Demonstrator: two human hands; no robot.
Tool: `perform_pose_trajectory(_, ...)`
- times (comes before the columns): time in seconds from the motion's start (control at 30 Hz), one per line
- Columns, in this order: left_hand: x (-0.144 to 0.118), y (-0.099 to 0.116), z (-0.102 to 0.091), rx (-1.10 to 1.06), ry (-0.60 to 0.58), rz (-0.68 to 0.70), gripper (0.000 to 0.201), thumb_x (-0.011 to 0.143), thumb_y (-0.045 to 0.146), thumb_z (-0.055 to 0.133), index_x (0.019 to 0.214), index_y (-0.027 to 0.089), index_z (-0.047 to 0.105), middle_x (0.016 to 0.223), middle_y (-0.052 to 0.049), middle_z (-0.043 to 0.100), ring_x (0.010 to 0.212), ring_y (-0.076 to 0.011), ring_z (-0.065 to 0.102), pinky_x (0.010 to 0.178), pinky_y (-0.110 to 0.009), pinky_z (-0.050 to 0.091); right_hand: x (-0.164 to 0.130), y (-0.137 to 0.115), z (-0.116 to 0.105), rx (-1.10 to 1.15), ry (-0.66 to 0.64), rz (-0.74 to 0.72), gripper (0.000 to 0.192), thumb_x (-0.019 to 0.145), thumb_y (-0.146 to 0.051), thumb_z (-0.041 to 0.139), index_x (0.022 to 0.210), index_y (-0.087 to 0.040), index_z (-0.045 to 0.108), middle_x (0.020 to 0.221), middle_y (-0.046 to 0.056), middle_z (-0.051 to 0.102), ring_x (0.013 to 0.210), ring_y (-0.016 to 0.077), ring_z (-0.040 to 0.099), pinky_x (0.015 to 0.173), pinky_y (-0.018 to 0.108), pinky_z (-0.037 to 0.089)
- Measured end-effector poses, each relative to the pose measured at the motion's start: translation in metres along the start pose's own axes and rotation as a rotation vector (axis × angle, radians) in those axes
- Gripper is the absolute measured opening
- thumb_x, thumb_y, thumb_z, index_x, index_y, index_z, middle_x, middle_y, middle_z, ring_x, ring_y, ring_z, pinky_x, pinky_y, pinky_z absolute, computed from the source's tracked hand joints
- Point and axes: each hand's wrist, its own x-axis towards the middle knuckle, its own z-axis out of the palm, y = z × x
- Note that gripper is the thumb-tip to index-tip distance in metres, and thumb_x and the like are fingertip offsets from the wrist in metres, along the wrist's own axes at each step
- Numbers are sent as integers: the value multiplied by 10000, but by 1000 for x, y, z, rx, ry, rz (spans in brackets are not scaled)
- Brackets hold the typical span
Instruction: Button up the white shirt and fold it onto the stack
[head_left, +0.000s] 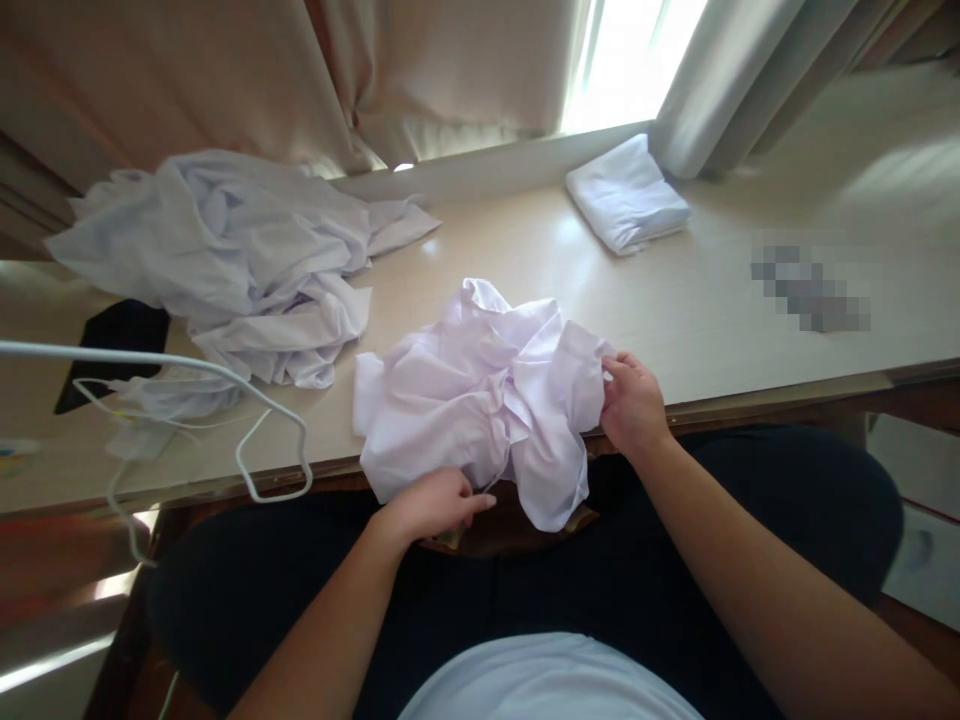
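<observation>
Pinching the right-hand edge of the crumpled white garment [465,400], my right hand [634,400] has the fabric between thumb and fingers, out at a squared-off flap of cloth! Over on the other side, my left hand [439,500] is down at the near edge, against the cloth, index finger pointing across to the right; whether it grips any fabric, I cannot tell.

And the garment itself? Right in front of me, bunched in loose folds on the pale table [720,300], its near part spilling over the table's front edge above my dark trousers [795,490].

Look up to the left: a big, rumpled heap of white cloth [247,240], well bigger than mine, with a flat black object [124,345] poking out just beside it. In front of that, a white bent rod [150,352] cuts in from the left, near a tangle of white cable [116,490].

Far right of the garment, a neatly folded white cloth [630,195] sits apart, close to the curtains [457,70] and the bright window [630,60].
</observation>
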Motion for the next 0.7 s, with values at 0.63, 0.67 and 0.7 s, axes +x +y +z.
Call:
perform_pose_trajectory(0.63, 23, -42, 36, -1104, 204, -67, 560, 625, 509, 870, 1021, 136, 737, 1062, -117, 713, 908, -191, 657, 706, -265, 517, 15, -19, 0, 323, 0, 71, 132, 887, -335, 597, 968, -257, 667, 1045, -3, 747, 1011, 177, 693, 909, 339, 577)
perform_pose_trajectory(0.67, 19, -36, 35, -1115, 205, -54, 565, 648, 539, 849, 1023, 133, 733, 1031, -113, 719, 882, -186, 661, 693, -262, 511, 17, -23, 1, 309, -2, 49, 141, 885, -343, 597, 975, -261, 668, 1045, -5, 745, 1023, 180, 690, 916, 351, 576)
perform_pose_trajectory(0.7, 13, -30, 32, -1111, 224, -47, 573, 668, 574, 825, 1018, 130, 730, 998, -108, 724, 860, -186, 665, 688, -265, 509, 19, -28, 2, 299, 4, 26, 147, 882, -347, 597, 978, -263, 670, 1041, -4, 744, 1032, 186, 687, 918, 368, 575)
